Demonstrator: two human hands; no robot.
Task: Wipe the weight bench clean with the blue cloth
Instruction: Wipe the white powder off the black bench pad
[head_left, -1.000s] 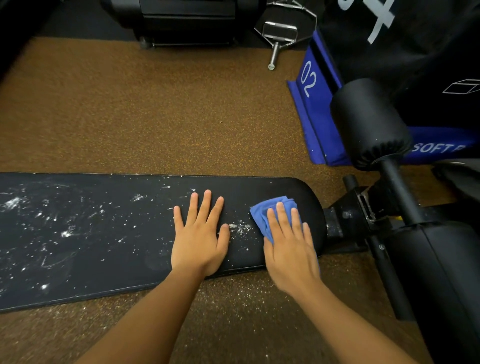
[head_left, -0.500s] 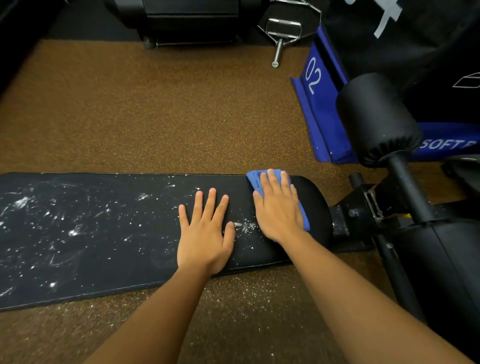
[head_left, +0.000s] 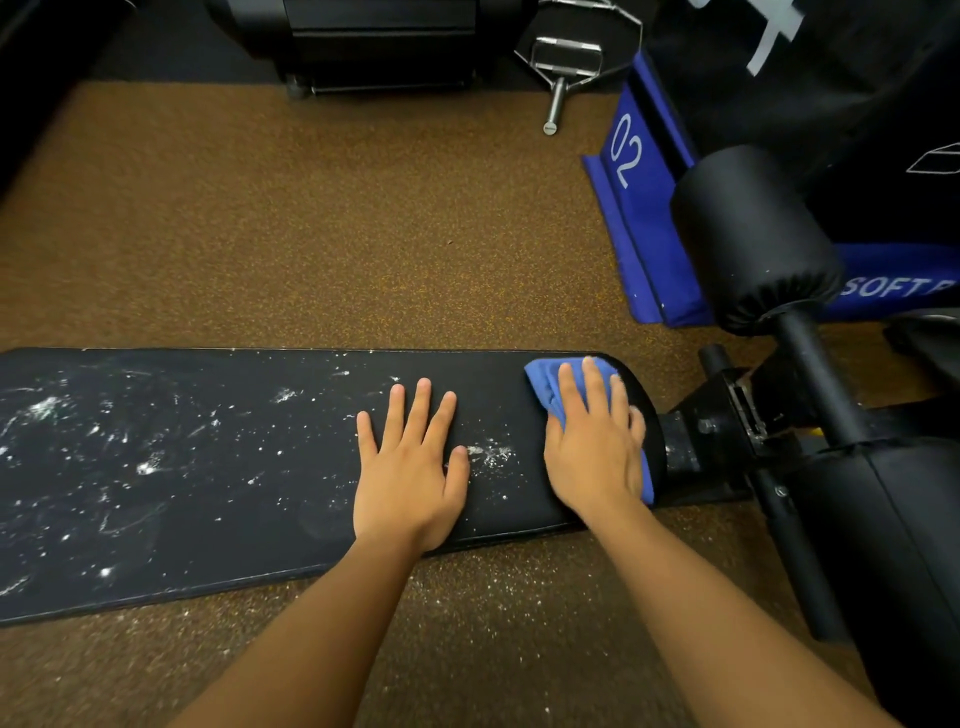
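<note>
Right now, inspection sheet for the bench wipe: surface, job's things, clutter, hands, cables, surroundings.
Surface: long black padded weight bench, white powder specks across its left and middle; the rounded right end looks mostly clean.
Job's things: folded blue cloth on the bench's right end, mostly under the right hand.
Clutter: white specks on the brown speckled floor along the near edge.
Hands: left hand flat on the bench, fingers spread; right hand pressing flat on the cloth.
Cables: nothing seen.
Surroundings: black foam roller pad, blue soft box marked 02, metal cable handle.
</note>
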